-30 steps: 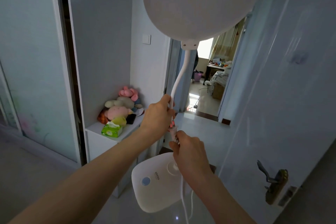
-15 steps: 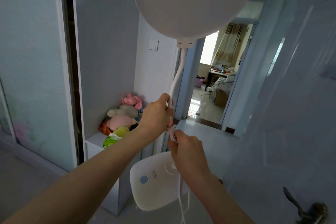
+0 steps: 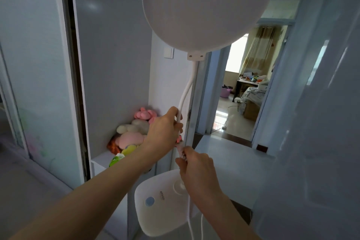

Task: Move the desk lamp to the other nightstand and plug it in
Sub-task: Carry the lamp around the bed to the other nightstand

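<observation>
Right in the middle of the head view, the left hand [image 3: 165,132] is wrapped around the thin white neck [image 3: 187,91] of the desk lamp [image 3: 204,6], fingers curled shut on it. Just below, the right hand [image 3: 196,169] is closed around the lower neck, pinching a small white-and-pink bit against it; can't really tell what that bit is. So the lamp is up in the air, carried upright by both hands. Its big round head fills the top of the view, and its white base [image 3: 161,204] with a blue button [image 3: 149,201] hangs under the right wrist. A white cord [image 3: 191,228] dangles down from the base. Off to the left, behind the left forearm, a white nightstand [image 3: 101,160] carries a pile of plush toys [image 3: 134,130] and a green pack of tissues [image 3: 116,160]. Above it a light switch [image 3: 168,53] sits on the wall. Further back, an open doorway [image 3: 239,91] shows another room.
</observation>
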Action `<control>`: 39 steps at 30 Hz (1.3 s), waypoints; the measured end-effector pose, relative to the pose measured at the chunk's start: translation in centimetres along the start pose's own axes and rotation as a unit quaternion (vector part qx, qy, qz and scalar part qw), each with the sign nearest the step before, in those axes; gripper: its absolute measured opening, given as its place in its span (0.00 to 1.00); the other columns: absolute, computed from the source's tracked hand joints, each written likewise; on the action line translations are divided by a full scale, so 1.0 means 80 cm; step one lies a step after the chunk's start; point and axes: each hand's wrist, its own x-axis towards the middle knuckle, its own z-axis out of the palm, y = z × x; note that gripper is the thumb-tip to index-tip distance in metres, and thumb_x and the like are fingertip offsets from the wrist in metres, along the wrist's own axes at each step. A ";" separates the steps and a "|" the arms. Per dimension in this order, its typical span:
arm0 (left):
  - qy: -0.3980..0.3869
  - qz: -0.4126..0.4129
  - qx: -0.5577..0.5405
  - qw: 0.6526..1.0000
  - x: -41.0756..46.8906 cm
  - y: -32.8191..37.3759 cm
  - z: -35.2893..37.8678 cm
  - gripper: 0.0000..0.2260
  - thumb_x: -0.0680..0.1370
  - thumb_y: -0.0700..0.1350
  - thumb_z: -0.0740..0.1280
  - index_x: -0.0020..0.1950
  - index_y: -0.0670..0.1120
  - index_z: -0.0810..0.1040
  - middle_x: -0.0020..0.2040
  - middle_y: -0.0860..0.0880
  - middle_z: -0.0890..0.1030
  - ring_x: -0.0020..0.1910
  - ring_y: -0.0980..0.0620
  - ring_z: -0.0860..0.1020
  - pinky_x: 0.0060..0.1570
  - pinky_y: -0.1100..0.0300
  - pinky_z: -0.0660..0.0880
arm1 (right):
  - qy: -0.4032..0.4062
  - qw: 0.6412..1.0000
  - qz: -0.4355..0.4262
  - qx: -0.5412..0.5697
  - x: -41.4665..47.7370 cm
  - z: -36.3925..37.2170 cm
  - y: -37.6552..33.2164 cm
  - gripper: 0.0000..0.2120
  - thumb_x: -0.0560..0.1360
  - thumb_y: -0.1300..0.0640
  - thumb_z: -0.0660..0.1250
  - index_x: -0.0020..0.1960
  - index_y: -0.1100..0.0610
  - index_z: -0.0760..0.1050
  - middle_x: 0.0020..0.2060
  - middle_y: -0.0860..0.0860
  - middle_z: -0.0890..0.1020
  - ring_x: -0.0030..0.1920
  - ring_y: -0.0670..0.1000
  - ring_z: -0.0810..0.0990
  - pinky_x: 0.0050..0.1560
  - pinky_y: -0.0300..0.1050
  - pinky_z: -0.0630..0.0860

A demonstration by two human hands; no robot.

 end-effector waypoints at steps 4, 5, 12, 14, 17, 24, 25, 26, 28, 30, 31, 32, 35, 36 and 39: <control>0.034 -0.040 0.035 0.998 0.026 0.010 0.041 0.04 0.79 0.40 0.62 0.53 0.46 0.71 0.35 0.56 0.75 0.32 0.56 0.73 0.33 0.62 0.70 | 0.002 0.999 -0.042 0.030 0.032 0.007 0.054 0.09 0.78 0.52 0.62 0.56 0.54 0.74 0.43 0.53 0.83 0.43 0.51 0.80 0.43 0.44 0.77; 0.034 -0.054 0.033 0.997 0.030 0.011 0.047 0.05 0.79 0.40 0.62 0.55 0.45 0.72 0.39 0.52 0.79 0.37 0.51 0.76 0.38 0.59 0.73 | -0.002 0.998 -0.051 0.029 0.039 0.009 0.063 0.09 0.78 0.52 0.62 0.56 0.54 0.74 0.44 0.53 0.83 0.44 0.52 0.80 0.43 0.44 0.76; 0.087 -0.137 0.087 0.983 0.068 0.024 0.082 0.08 0.79 0.43 0.62 0.57 0.44 0.71 0.47 0.42 0.83 0.43 0.39 0.79 0.45 0.45 0.77 | -0.025 0.988 -0.140 0.068 0.105 0.015 0.124 0.09 0.78 0.52 0.61 0.55 0.54 0.74 0.46 0.54 0.83 0.49 0.56 0.80 0.44 0.45 0.71; 0.100 -0.161 0.099 0.977 0.070 0.022 0.085 0.07 0.79 0.42 0.62 0.56 0.46 0.71 0.45 0.42 0.84 0.40 0.40 0.79 0.41 0.49 0.77 | -0.050 0.983 -0.156 0.079 0.115 0.019 0.129 0.09 0.78 0.52 0.61 0.55 0.55 0.73 0.46 0.55 0.83 0.49 0.58 0.79 0.47 0.48 0.73; 0.128 -0.188 0.094 0.969 0.066 0.016 0.082 0.05 0.78 0.40 0.62 0.53 0.46 0.71 0.43 0.44 0.84 0.36 0.44 0.80 0.34 0.55 0.75 | -0.079 0.975 -0.182 0.099 0.123 0.030 0.128 0.09 0.78 0.53 0.61 0.55 0.55 0.73 0.46 0.56 0.83 0.49 0.59 0.78 0.46 0.50 0.72; 0.177 -0.227 0.102 0.952 0.054 0.001 0.053 0.05 0.78 0.39 0.62 0.51 0.48 0.72 0.42 0.47 0.84 0.37 0.43 0.82 0.42 0.50 0.80 | -0.095 0.957 -0.242 0.131 0.136 0.053 0.098 0.09 0.78 0.55 0.61 0.56 0.56 0.74 0.48 0.57 0.83 0.51 0.60 0.78 0.45 0.49 0.70; 0.179 -0.233 0.104 0.950 0.052 -0.001 0.048 0.04 0.78 0.40 0.61 0.51 0.48 0.72 0.42 0.47 0.84 0.37 0.44 0.82 0.42 0.50 0.80 | -0.091 0.954 -0.250 0.136 0.137 0.057 0.093 0.09 0.77 0.55 0.61 0.55 0.56 0.74 0.47 0.57 0.83 0.50 0.60 0.78 0.43 0.49 0.70; 0.181 -0.236 0.104 0.949 0.049 -0.004 0.042 0.04 0.79 0.40 0.61 0.51 0.48 0.71 0.43 0.47 0.84 0.37 0.45 0.82 0.40 0.51 0.81 | -0.088 0.953 -0.254 0.142 0.137 0.058 0.086 0.08 0.77 0.55 0.62 0.54 0.57 0.74 0.46 0.57 0.83 0.49 0.59 0.79 0.43 0.48 0.70; 0.194 -0.244 0.101 0.945 0.044 -0.011 0.028 0.05 0.80 0.40 0.60 0.49 0.50 0.70 0.43 0.47 0.83 0.35 0.49 0.81 0.34 0.57 0.81 | -0.086 0.946 -0.265 0.164 0.138 0.066 0.072 0.08 0.77 0.54 0.62 0.52 0.57 0.74 0.46 0.56 0.83 0.48 0.58 0.79 0.44 0.49 0.71; 0.200 -0.253 0.096 0.942 0.041 -0.017 0.018 0.05 0.80 0.39 0.60 0.49 0.50 0.70 0.42 0.47 0.82 0.35 0.50 0.81 0.31 0.61 0.79 | -0.081 0.944 -0.275 0.164 0.139 0.071 0.059 0.07 0.77 0.54 0.62 0.51 0.56 0.75 0.45 0.56 0.82 0.48 0.58 0.78 0.45 0.50 0.73; 0.202 -0.257 0.095 0.940 0.040 -0.018 0.016 0.06 0.80 0.38 0.60 0.49 0.49 0.70 0.42 0.47 0.82 0.33 0.50 0.80 0.29 0.64 0.77 | -0.083 0.943 -0.279 0.164 0.139 0.072 0.056 0.07 0.77 0.54 0.62 0.50 0.56 0.75 0.45 0.56 0.82 0.48 0.58 0.79 0.45 0.50 0.73; 0.210 -0.261 0.101 0.937 0.038 -0.026 0.006 0.06 0.80 0.38 0.60 0.48 0.49 0.70 0.41 0.47 0.81 0.31 0.52 0.78 0.26 0.69 0.75 | -0.084 0.939 -0.286 0.173 0.140 0.079 0.045 0.07 0.77 0.54 0.63 0.50 0.56 0.74 0.45 0.56 0.83 0.48 0.59 0.79 0.44 0.51 0.73; 0.218 -0.270 0.104 0.932 0.032 -0.038 -0.013 0.07 0.80 0.38 0.60 0.47 0.50 0.69 0.40 0.49 0.80 0.30 0.54 0.77 0.22 0.73 0.73 | -0.093 0.933 -0.296 0.184 0.141 0.092 0.024 0.08 0.77 0.54 0.62 0.51 0.57 0.74 0.44 0.57 0.84 0.46 0.59 0.80 0.42 0.50 0.72; 0.222 -0.274 0.106 0.930 0.030 -0.045 -0.024 0.07 0.79 0.38 0.60 0.48 0.50 0.70 0.40 0.48 0.81 0.32 0.51 0.80 0.26 0.68 0.77 | -0.088 0.931 -0.303 0.186 0.142 0.098 0.012 0.08 0.77 0.53 0.63 0.51 0.57 0.74 0.44 0.57 0.84 0.46 0.59 0.80 0.42 0.49 0.73; 0.225 -0.274 0.118 0.927 0.026 -0.060 -0.048 0.06 0.80 0.38 0.60 0.52 0.48 0.72 0.42 0.46 0.83 0.38 0.45 0.83 0.38 0.52 0.83 | -0.078 0.928 -0.314 0.184 0.146 0.107 -0.016 0.08 0.76 0.52 0.64 0.50 0.56 0.74 0.42 0.57 0.84 0.45 0.59 0.81 0.38 0.47 0.70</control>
